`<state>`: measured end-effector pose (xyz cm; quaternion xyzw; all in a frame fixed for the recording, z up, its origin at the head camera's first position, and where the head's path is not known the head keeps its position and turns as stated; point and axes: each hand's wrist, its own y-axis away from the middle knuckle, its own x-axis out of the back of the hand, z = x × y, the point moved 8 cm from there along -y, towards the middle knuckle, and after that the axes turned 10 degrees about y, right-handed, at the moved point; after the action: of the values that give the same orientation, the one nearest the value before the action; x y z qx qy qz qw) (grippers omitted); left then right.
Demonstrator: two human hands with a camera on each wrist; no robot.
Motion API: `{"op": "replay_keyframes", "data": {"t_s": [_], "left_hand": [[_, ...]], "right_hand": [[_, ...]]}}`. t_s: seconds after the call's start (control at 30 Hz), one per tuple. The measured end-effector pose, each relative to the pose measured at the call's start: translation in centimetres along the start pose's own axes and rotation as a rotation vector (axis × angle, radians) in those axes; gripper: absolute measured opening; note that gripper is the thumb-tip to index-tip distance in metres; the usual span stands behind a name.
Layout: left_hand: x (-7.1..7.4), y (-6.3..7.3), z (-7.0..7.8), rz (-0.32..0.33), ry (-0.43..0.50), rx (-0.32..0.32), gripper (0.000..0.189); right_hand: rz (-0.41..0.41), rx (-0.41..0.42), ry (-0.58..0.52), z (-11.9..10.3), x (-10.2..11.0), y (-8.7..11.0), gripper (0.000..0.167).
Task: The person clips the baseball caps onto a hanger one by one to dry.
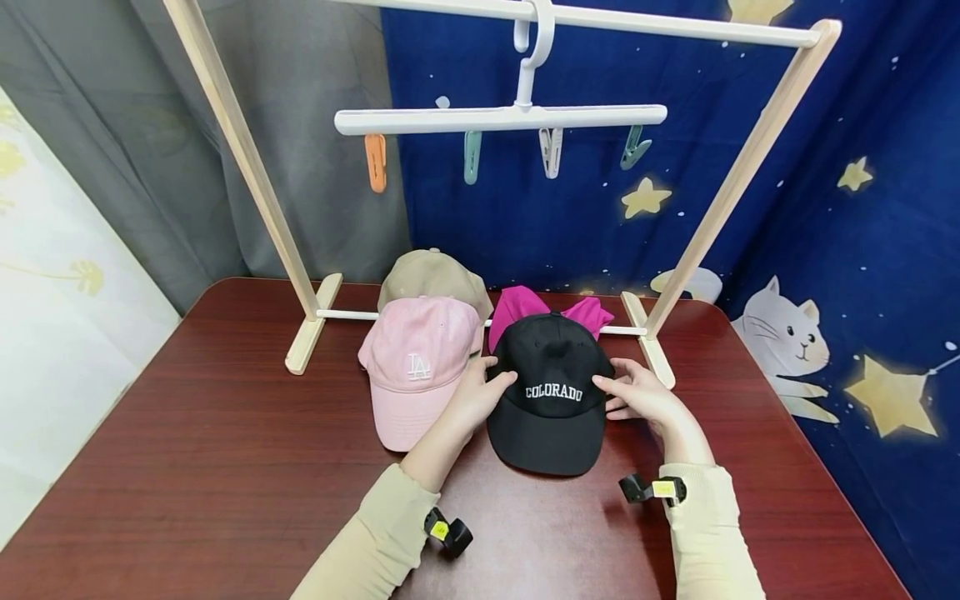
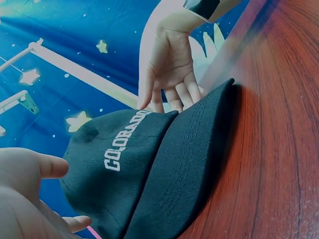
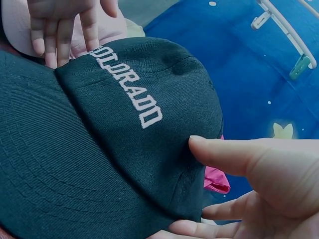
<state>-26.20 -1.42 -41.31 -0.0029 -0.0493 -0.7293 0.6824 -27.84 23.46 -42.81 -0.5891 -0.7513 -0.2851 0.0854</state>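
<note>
A black baseball cap [image 1: 551,437] lettered COLORADO rests on the table, its brim toward me. Beside the left of its crown is my left hand [image 1: 477,398], thumb and fingers spread; in the left wrist view its thumb points at the crown. My right hand [image 1: 643,397] is at the opposite side, thumb tip on the crown and fingers along the lower edge in the right wrist view. Just left sits a pink cap [image 1: 420,342] with a white LA logo, partly overlapped by my left hand. Behind it a beige cap [image 1: 431,273] shows.
A bright pink fabric item [image 1: 517,304] lies behind the black cap, mostly hidden. Over the caps, a white hanger [image 1: 495,119] with several clips hangs from a rack's white rail [image 1: 675,23]. The rack's wooden posts [image 1: 742,179] stand on both sides of the table [image 1: 225,467].
</note>
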Motion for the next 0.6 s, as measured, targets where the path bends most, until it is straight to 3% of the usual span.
{"op": "replay_keyframes", "data": {"t_s": [0.17, 0.6], "left_hand": [[-0.06, 0.09, -0.07, 0.002, 0.056, 0.014, 0.06], [0.23, -0.11, -0.57, 0.047, 0.098, 0.072, 0.055]], "right_hand": [[0.007, 0.011, 0.007, 0.06, 0.08, -0.08, 0.08], [0.028, 0.036, -0.019, -0.05, 0.23, -0.19, 0.078]]}}
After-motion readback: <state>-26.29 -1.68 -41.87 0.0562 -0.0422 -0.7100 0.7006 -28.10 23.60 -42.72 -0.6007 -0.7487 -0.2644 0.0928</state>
